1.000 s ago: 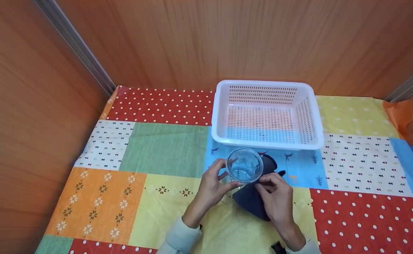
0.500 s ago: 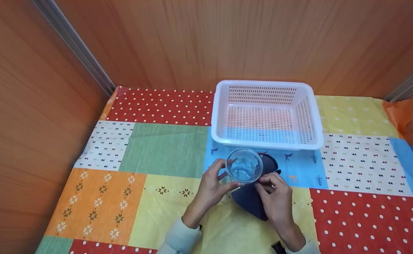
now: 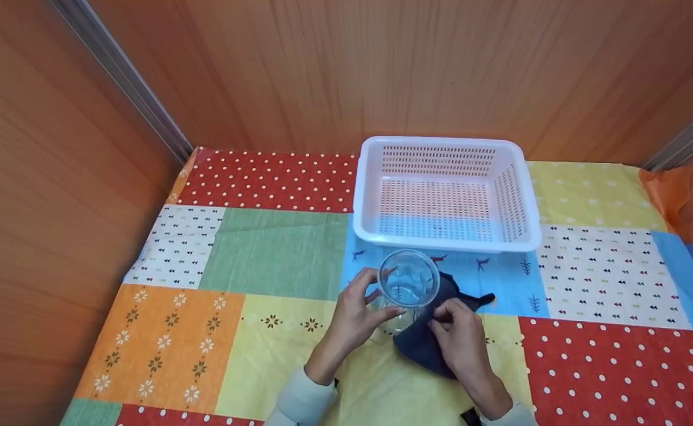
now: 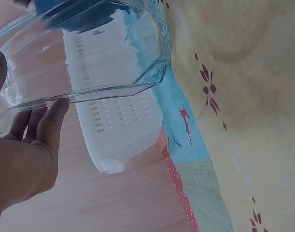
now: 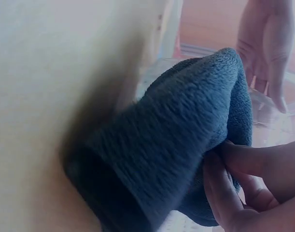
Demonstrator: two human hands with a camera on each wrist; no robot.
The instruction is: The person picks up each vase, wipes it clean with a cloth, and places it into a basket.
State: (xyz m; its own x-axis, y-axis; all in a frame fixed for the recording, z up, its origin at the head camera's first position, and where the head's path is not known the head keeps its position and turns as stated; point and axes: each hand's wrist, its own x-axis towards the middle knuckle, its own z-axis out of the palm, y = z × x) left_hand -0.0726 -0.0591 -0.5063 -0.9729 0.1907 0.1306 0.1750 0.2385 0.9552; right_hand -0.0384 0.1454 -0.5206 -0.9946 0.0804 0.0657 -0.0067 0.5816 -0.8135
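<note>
In the head view my left hand grips a clear glass around its upper side, thumb and fingers on opposite sides of it. The glass stands with its mouth facing up toward the head camera. My right hand pinches a dark blue-grey cloth against the glass's right side. Up close in the right wrist view, the cloth looks fuzzy like a towel and hangs in folds from the thumb and fingers. The left wrist view shows the glass lengthwise, with faceted walls, and the cloth behind it.
A white plastic basket with slotted walls stands just beyond the glass, near the wooden back wall. A colourful patchwork cloth covers the table. Wooden panels rise at left and right, and an orange piece of fabric lies at the right corner.
My right hand has shifted slightly down along the glass's side with the cloth, whose dark end now sticks out farther right. The left hand and the glass have stayed nearly in place.
</note>
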